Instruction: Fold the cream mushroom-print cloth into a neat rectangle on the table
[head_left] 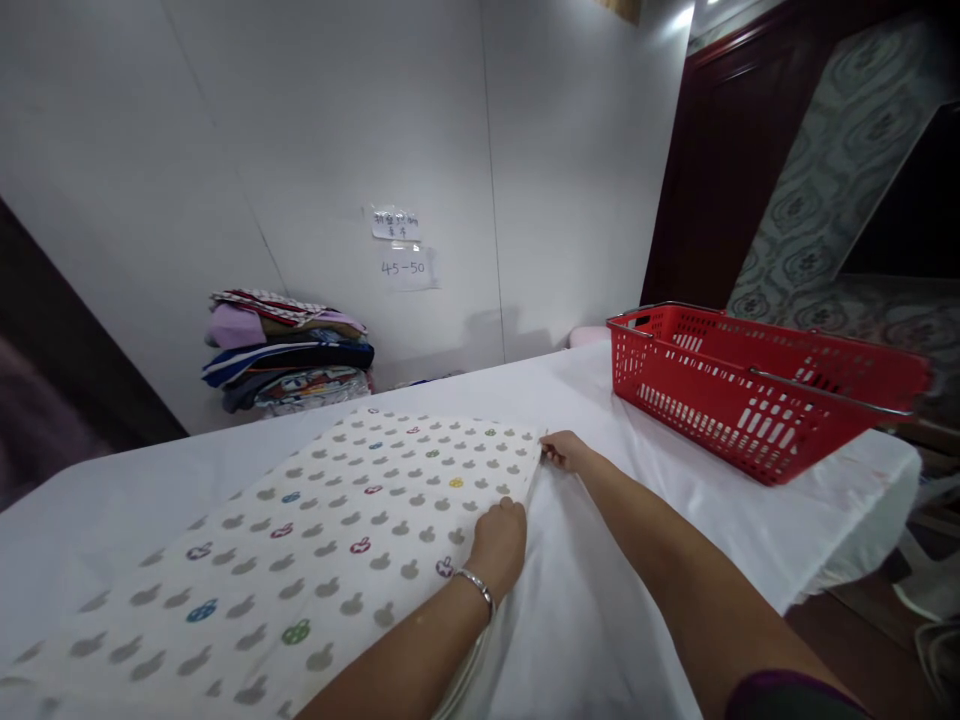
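Note:
A white cloth printed with grey and coloured apples (337,510) lies spread out, its right edge running toward me. My right hand (564,452) pinches the far right corner of this cloth. Closer in, my left hand (501,545) is closed at the same right edge, its fingertips partly hidden from view. A silver bracelet (480,585) circles the left wrist. The cloth's layers show as a folded edge below that wrist.
The cloth rests on a white-covered table (600,560). A red plastic basket (705,410) with metal handles stands at the right. Folded clothes (292,350) are stacked beyond the far left edge, against a pale wall (420,120) bearing paper labels (405,268).

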